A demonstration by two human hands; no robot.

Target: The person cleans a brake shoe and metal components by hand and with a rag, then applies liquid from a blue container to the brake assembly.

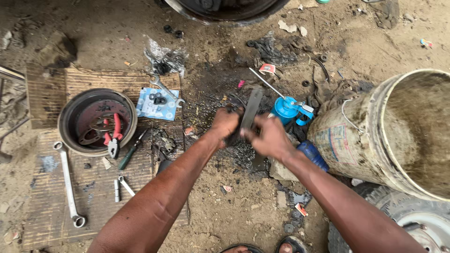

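**Both hands clamped on a flat metal strip over oily ground**

Down on the dirt floor, room is tight on the right: a large dirty plastic bucket lies tipped on its side, and a tyre fills the bottom right corner. Just behind the hands stands a blue oil can with a long thin spout. To the left the ground opens onto a corrugated cardboard mat, which carries a brake drum with red-handled pliers inside, a long ring spanner near the mat's left edge, and a combination spanner on a blue printed sheet.

The left hand and right hand meet at the middle, fingers curled shut around a flat dark metal strip that rises tilted between them. It looks like a file or a spring leaf, though the grime makes that hard to settle. Its lower part is hidden behind the hands.

At the top edge a round dark metal rim is cut off by the frame. Sandalled toes just show at the bottom edge.
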